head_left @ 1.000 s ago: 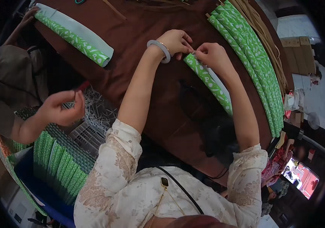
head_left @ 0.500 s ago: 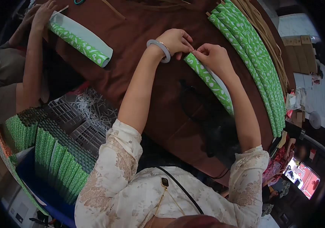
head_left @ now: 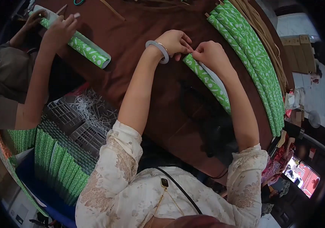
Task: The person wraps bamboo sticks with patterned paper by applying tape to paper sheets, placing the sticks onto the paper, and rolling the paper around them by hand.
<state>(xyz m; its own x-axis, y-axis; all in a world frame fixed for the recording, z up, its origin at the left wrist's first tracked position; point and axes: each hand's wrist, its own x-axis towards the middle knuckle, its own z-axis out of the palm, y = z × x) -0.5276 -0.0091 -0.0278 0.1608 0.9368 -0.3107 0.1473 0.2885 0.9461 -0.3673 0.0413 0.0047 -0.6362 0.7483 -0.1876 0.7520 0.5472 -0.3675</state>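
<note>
Head view: I see the right hand [head_left: 210, 54] pinching the top end of the green roll [head_left: 207, 81] on the worktop [head_left: 132, 49], same as before, so this bit seems unfinished. The left hand [head_left: 172, 41] meets it; its grip, I can't tell. A co-worker's hand [head_left: 59, 32] has moved along another roll [head_left: 88, 50]. I can read S and P.

Co-wkr's hand [head_left: 60, 32] — now nr mid. of green roll [head_left: 87, 49].
</note>
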